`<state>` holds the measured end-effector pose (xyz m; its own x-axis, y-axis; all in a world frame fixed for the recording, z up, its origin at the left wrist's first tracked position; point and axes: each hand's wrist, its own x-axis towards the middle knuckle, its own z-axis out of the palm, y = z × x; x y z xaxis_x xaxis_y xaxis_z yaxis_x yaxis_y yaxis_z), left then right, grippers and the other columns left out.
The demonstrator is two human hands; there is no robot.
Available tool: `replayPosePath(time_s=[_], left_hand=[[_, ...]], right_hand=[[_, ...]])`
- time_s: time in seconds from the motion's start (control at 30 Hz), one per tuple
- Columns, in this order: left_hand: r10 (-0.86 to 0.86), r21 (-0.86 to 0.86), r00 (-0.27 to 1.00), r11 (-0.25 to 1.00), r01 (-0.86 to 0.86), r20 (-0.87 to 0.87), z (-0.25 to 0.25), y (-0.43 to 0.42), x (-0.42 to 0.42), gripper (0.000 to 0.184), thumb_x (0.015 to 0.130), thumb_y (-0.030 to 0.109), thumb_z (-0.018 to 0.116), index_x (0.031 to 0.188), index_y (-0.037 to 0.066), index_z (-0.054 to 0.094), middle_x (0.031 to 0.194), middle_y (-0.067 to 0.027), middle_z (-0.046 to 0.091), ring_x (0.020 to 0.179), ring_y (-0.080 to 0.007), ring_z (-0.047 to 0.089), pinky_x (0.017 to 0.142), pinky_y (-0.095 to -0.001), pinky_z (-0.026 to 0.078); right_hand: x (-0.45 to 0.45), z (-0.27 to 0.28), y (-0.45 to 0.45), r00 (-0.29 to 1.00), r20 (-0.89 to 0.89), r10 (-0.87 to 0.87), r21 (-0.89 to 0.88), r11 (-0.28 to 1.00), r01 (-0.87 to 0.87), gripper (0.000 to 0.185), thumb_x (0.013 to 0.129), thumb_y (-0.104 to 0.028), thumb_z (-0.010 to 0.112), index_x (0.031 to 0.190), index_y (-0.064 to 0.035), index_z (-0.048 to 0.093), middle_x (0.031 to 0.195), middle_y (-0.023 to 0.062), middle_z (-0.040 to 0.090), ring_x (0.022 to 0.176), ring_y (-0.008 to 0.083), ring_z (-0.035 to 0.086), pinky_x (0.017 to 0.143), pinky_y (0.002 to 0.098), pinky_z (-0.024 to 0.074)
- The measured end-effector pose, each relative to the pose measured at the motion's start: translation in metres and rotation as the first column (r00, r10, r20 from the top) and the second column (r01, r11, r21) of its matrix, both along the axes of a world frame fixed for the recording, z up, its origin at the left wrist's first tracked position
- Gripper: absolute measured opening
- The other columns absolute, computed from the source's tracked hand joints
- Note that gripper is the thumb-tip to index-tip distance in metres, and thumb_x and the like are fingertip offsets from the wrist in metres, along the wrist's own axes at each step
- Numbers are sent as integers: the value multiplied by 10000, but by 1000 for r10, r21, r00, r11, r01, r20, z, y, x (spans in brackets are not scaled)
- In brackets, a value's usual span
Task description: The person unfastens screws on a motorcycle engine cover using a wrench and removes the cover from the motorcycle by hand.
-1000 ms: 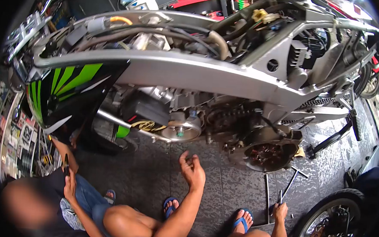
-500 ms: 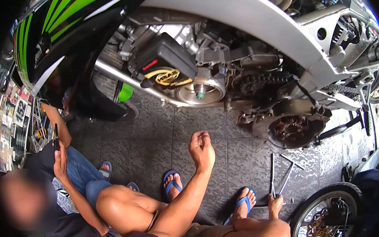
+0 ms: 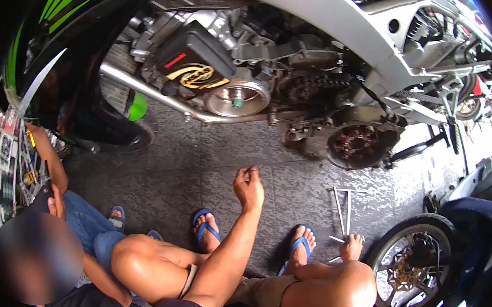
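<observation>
My left hand [image 3: 249,188] is raised in front of my left knee, above the floor. Its fingers are curled with the tips pressed together; whatever they may hold is too small to make out. My right hand [image 3: 351,248] is down at the floor beside my right foot, its fingers bent at the near ends of the T-handle wrenches [image 3: 349,213]. A small thing shows at its fingertips, too unclear to name. Ahead of me stands a motorcycle with its engine side opened, showing a bare round rotor [image 3: 237,99] and an open clutch-side casing [image 3: 365,139].
A black box-like part [image 3: 198,52] hangs on the engine above a silver frame tube [image 3: 143,88]. To my right stands another motorcycle's front wheel [image 3: 386,294] with a brake disc. Another person [image 3: 79,213] sits close at my left, beside a tool rack [image 3: 28,163].
My view has shifted, so the scene sits farther left and higher. My right hand has moved slightly at the wrenches, which have turned a little. My left hand keeps its pinched shape.
</observation>
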<state>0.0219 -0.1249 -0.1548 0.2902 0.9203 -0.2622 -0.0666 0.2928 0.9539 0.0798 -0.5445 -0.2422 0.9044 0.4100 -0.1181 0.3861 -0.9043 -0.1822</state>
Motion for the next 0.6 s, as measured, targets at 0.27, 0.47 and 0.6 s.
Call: replayPosePath(time_s=[0.27,0.47,0.6], left_hand=[[-55,-211,996,977,37,-77,-55,-26,-22,85,872,127,600,831,65,560,726,-33,576,579,-105,524,503,-224,418],[98,-78,995,992,-100,-24,-20,-19,-5,108,891,137,589,848,46,550,707,-25,564,596,-90,512,505,-217,391],[119,-79,985,991,-110,124,40,-18,11,162,904,184,581,885,23,585,704,-17,563,580,-71,463,520,-213,362]], right_hand=[[-16,26,7,960,-199,-196,73,974,214,254,848,-230,606,981,-50,486,701,273,620,697,488,604,646,582,463],[-7,65,42,947,-295,126,170,982,-78,245,860,-285,634,987,-89,561,679,220,638,655,437,626,601,536,486],[22,69,126,868,-308,390,81,919,-385,228,883,-330,582,962,-119,544,650,206,629,624,421,631,547,520,492]])
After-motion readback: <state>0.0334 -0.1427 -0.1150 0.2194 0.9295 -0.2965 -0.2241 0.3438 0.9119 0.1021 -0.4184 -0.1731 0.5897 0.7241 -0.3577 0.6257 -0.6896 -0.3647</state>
